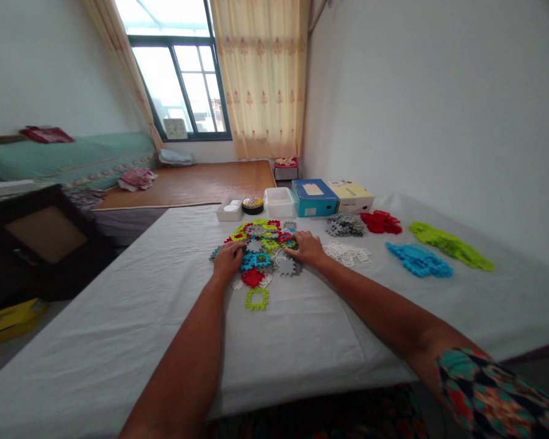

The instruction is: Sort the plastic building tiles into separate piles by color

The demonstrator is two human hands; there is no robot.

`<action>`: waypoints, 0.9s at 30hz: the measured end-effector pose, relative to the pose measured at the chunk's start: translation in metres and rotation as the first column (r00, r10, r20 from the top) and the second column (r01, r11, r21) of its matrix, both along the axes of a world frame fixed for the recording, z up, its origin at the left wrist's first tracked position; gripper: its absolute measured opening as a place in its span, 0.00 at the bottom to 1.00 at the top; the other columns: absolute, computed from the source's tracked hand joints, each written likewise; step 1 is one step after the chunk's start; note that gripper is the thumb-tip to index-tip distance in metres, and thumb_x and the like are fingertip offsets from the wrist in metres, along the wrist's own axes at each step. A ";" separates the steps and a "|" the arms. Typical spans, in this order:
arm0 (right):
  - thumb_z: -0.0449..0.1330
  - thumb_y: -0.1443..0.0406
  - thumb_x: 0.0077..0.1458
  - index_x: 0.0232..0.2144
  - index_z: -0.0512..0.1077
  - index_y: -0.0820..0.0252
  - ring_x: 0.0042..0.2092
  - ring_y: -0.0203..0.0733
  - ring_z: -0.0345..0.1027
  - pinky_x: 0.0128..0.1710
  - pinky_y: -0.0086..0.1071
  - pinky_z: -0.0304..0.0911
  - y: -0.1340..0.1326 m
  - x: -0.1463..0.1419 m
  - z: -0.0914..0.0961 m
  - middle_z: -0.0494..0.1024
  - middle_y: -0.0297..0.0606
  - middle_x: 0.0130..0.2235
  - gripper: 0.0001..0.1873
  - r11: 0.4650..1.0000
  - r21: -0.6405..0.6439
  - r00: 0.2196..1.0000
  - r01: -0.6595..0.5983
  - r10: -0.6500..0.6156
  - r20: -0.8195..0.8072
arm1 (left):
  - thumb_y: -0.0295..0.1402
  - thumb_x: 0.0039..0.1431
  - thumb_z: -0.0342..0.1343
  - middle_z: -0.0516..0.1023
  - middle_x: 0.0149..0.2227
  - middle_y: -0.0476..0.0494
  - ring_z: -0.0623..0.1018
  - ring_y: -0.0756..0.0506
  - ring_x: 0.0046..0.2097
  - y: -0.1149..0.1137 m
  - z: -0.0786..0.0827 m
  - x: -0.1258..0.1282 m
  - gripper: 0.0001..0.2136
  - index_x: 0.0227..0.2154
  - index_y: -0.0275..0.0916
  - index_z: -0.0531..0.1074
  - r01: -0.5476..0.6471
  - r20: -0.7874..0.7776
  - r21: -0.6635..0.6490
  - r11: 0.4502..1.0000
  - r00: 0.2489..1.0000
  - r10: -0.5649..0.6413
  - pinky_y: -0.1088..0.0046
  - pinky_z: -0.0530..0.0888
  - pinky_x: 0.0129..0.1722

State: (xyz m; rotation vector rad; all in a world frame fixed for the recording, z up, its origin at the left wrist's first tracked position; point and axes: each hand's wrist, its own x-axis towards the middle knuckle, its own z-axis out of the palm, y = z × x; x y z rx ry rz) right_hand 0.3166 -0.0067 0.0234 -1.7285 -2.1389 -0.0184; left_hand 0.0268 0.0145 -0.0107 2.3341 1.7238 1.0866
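A mixed pile of coloured interlocking plastic tiles (261,239) lies in the middle of the table, which is covered with a white cloth (119,329). My left hand (227,258) rests on the pile's left edge, fingers curled over the pieces. My right hand (307,247) lies on the pile's right side, fingers bent down onto the tiles. Whether either hand grips a piece is hidden. A lime tile frame (257,299) lies alone nearer to me. Sorted heaps sit to the right: white tiles (348,252), grey tiles (346,225), red tiles (381,222), blue tiles (418,260), lime tiles (449,244).
At the table's far edge stand a small white tray (229,209), a round tin (252,204), a clear plastic tub (279,202), a blue box (314,197) and a yellow-white box (351,195). A wall runs along the right. A bed and dark furniture (41,238) are at left.
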 end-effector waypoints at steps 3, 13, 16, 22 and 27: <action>0.62 0.51 0.54 0.49 0.71 0.54 0.53 0.54 0.62 0.48 0.46 0.61 -0.007 0.003 -0.001 0.76 0.45 0.49 0.23 0.995 0.015 0.995 -0.094 0.094 -0.026 | 0.31 0.58 0.48 0.80 0.47 0.44 0.75 0.42 0.52 -0.001 0.001 0.001 0.16 0.43 0.43 0.79 0.000 -0.001 -0.004 1.000 1.000 0.000 0.61 0.68 0.56; 0.60 0.54 0.56 0.46 0.74 0.57 0.46 0.43 0.72 0.47 0.37 0.67 -0.066 0.046 0.012 0.79 0.40 0.45 0.19 0.867 -0.078 0.796 -0.493 0.413 -0.442 | 0.37 0.58 0.45 0.80 0.48 0.44 0.75 0.42 0.53 0.007 0.000 -0.008 0.18 0.43 0.41 0.78 0.025 -0.036 -0.022 0.999 0.999 -0.026 0.61 0.69 0.57; 0.59 0.52 0.56 0.44 0.75 0.57 0.44 0.42 0.74 0.41 0.34 0.69 -0.075 0.083 0.011 0.80 0.39 0.43 0.19 0.852 -0.122 0.726 -0.510 0.350 -0.592 | 0.40 0.56 0.45 0.80 0.48 0.44 0.75 0.41 0.53 0.011 -0.001 -0.013 0.19 0.42 0.42 0.78 0.027 -0.037 -0.018 0.999 0.999 -0.028 0.60 0.69 0.57; 0.61 0.56 0.52 0.44 0.73 0.60 0.48 0.44 0.72 0.48 0.39 0.67 -0.054 0.217 0.009 0.78 0.44 0.47 0.20 0.995 0.035 0.766 0.096 -0.051 -0.640 | 0.41 0.55 0.46 0.81 0.47 0.44 0.76 0.40 0.52 0.014 0.002 -0.015 0.19 0.41 0.44 0.78 0.018 -0.054 -0.015 1.000 0.998 -0.019 0.59 0.70 0.56; 0.59 0.55 0.52 0.46 0.71 0.59 0.49 0.49 0.69 0.51 0.43 0.64 -0.051 0.347 0.007 0.77 0.47 0.46 0.21 0.707 0.128 0.653 0.695 -0.547 -0.524 | 0.42 0.55 0.45 0.80 0.47 0.42 0.76 0.40 0.52 0.016 0.003 -0.018 0.19 0.41 0.42 0.78 0.014 -0.089 -0.010 1.000 0.996 -0.015 0.59 0.70 0.56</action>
